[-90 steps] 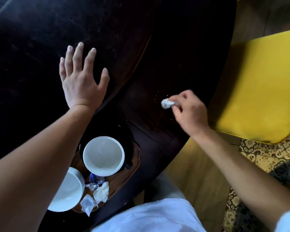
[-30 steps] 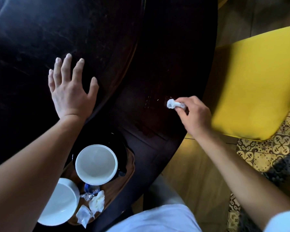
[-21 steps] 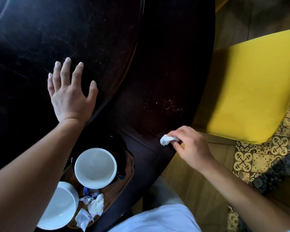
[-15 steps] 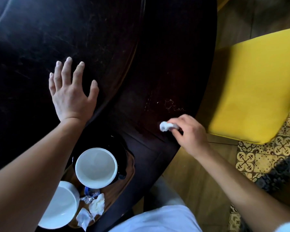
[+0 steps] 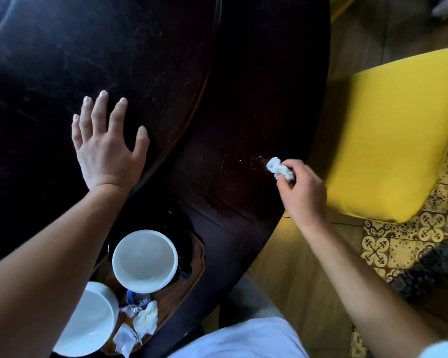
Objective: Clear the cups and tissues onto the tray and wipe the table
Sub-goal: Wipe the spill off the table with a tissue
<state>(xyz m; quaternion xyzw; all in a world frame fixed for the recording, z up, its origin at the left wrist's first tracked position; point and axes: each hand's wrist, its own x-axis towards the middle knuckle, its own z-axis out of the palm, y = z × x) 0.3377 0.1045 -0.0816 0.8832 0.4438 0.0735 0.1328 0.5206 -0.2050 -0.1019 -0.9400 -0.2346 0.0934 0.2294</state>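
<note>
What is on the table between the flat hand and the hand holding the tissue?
Head view: only dark tabletop with faint specks lies between left hand and right hand.

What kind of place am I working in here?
Probably a cafe or a home dining corner: a dark round wooden table, a yellow cushioned seat beside it, patterned floor tiles, and white cups on a wooden tray.

The left hand [image 5: 106, 148] lies palm down on the tabletop [image 5: 166, 60], fingers straight and spread, thumb held out to the side, its bare forearm running back toward the lower left. The right hand [image 5: 301, 193] reaches in from the lower right on a bare forearm, knuckles up, its fingers curled and pinching a crumpled tissue [image 5: 278, 167] at the fingertips.
</note>
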